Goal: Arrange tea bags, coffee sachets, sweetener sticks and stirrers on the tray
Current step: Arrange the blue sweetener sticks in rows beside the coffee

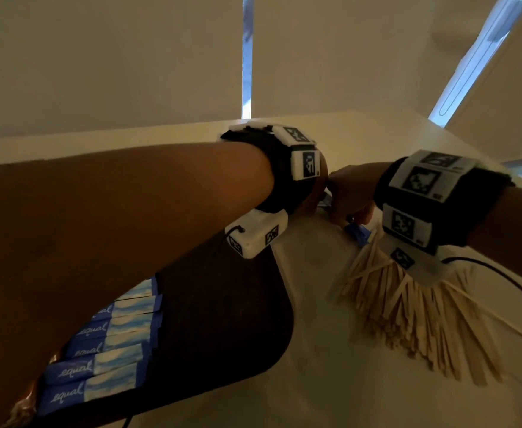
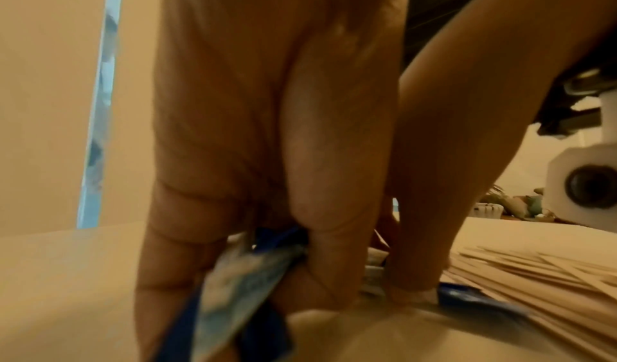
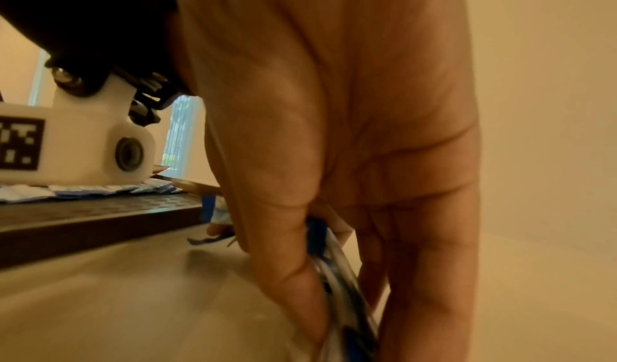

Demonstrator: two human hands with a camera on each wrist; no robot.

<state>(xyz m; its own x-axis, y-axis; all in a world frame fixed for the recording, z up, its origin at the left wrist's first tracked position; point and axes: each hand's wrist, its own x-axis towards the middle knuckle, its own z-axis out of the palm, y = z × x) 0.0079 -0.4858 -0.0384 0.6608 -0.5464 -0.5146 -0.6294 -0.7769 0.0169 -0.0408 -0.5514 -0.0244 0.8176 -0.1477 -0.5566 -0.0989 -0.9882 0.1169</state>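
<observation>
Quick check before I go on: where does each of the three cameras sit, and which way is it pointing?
Head: worn on the head, looking forward and down over both forearms at the dark tray, wooden stirrers and both hands.
Left wrist: under the left wrist, looking along the left hand gripping blue sachets.
Right wrist: under the right wrist, looking along the right hand pinching blue sachets.
Shared: each wrist view shows the other wrist's camera; head and right wrist both show the tray.

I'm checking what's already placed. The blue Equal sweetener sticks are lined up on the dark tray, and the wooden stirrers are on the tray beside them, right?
Not quite. The sweetener sticks do lie in a row on the dark tray, but the head view shows the wooden stirrers heaped on the pale table beside the tray, not on it.
</observation>
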